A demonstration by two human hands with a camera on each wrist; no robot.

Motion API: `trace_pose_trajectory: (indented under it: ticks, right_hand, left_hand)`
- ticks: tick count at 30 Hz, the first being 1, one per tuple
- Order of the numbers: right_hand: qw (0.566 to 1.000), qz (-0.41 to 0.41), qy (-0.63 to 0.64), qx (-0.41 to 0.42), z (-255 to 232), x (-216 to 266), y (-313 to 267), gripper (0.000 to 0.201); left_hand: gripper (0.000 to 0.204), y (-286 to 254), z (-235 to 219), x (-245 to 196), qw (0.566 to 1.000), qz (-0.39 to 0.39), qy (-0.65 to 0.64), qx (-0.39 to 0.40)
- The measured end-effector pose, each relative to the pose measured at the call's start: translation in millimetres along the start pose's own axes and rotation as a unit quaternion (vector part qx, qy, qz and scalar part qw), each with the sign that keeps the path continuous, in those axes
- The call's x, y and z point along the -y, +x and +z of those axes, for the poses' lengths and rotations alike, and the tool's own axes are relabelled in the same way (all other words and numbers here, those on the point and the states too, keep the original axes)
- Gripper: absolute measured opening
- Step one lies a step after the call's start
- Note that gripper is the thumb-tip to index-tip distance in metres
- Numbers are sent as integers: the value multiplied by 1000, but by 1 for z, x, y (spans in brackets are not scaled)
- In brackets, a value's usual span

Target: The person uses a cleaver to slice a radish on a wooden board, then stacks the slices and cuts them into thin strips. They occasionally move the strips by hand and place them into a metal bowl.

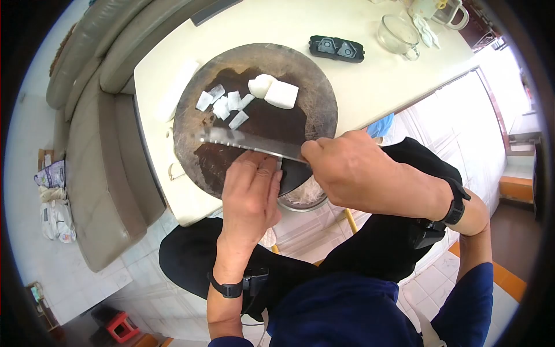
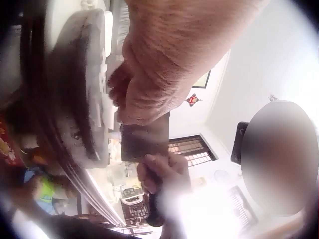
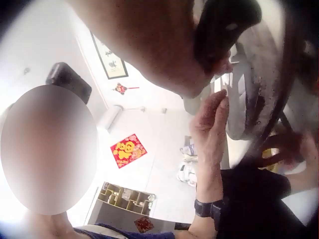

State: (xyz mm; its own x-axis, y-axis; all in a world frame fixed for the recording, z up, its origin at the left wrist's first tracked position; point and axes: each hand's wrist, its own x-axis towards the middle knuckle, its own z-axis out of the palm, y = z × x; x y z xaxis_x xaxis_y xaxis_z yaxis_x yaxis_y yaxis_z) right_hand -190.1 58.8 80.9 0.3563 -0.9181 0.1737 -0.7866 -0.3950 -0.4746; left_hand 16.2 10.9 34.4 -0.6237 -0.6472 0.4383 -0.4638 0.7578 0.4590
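My right hand [image 1: 355, 165] grips the handle of a cleaver [image 1: 260, 144], whose blade lies across the near part of a round wooden chopping board [image 1: 315, 72]. Close against the blade's near side, my left hand [image 1: 248, 188] has its fingers bent over a white, radish-like piece [image 1: 280, 164], mostly hidden beneath them. Farther back on the board sit larger white chunks [image 1: 281, 94] and several small cut pieces [image 1: 233, 100]. In the left wrist view the broad dark blade [image 2: 144, 142] stands just beyond my left hand [image 2: 154, 64].
A bowl of white shreds [image 1: 304, 194] is below the board's near edge. On the cream table [image 1: 260, 26] stand a black case [image 1: 336, 49] and a glass cup [image 1: 399, 37]. A grey sofa [image 1: 95, 168] is at left.
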Motion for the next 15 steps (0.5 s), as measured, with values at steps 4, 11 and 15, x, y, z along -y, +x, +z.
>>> trace_pose_trajectory:
  ticks: [4, 11, 15]
  right_hand:
    - [997, -33, -63, 42, 0, -4, -1, 14]
    - [996, -16, -35, 80, 0, -6, -2, 24]
    - [996, -38, -40, 65, -1, -9, 3, 14]
  left_hand:
    - [30, -1, 10, 7, 999, 34, 19, 25]
    - [28, 0, 16, 13, 998, 40, 11, 44]
    - [26, -2, 19, 16, 999, 23, 3, 43]
